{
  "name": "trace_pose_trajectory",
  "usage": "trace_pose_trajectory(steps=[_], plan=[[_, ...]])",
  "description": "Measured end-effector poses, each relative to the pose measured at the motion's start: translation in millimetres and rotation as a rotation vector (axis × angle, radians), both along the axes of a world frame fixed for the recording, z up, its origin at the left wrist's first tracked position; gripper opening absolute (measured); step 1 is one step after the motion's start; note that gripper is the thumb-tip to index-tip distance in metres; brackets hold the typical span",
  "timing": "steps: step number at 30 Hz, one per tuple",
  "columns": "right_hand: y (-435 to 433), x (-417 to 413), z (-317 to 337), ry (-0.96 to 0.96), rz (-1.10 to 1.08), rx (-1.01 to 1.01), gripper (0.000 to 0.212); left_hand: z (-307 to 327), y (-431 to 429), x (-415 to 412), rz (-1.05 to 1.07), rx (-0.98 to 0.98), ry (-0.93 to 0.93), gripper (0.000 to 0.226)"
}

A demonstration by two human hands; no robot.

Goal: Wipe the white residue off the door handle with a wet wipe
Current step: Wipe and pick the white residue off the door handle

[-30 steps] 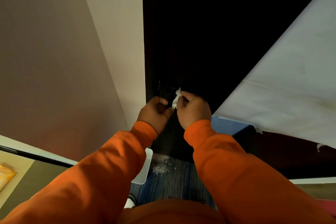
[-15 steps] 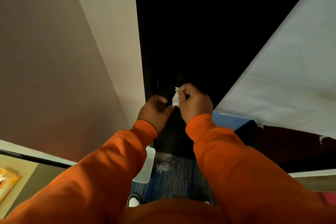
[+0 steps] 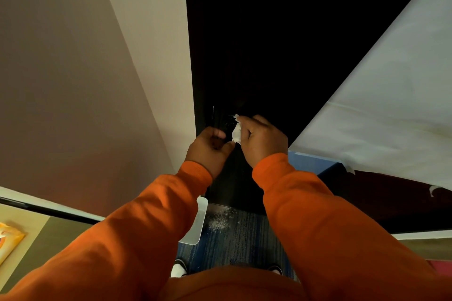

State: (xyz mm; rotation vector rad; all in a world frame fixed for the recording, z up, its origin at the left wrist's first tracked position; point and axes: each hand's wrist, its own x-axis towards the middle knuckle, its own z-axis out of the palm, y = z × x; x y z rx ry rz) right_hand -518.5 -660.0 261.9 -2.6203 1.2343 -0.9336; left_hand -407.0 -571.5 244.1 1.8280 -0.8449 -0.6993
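Observation:
A dark door (image 3: 256,44) fills the middle of the head view. Its handle (image 3: 226,121) is dark and barely visible, just above and between my hands. My right hand (image 3: 263,140) grips a crumpled white wet wipe (image 3: 236,132) and holds it against the handle area. My left hand (image 3: 210,148) is beside it, fingers curled at the door's edge near the handle; what it holds is hidden in shadow. Both arms wear orange sleeves.
A beige wall (image 3: 85,80) stands on the left, a white sheet (image 3: 379,105) taped over something on the right. White powder (image 3: 217,221) lies on the blue carpet below the door, beside a white bin (image 3: 195,225). An orange packet (image 3: 8,239) lies at far left.
My right hand with the wipe has shifted slightly up along the handle area. My left hand has stayed in place.

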Motion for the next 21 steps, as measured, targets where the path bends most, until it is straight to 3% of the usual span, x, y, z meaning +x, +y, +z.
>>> trace_pose_trajectory(steps=[11,21], plan=[[8.9,-7.4,1.2,-0.106,-0.088,0.233,0.020,0.0,0.8,0.6,0.002,-0.002,0.010,0.022],[2.2,0.0,-1.3,0.037,0.017,-0.001,0.028,3.3,0.2,-2.6,0.017,-0.003,0.014,0.023]])
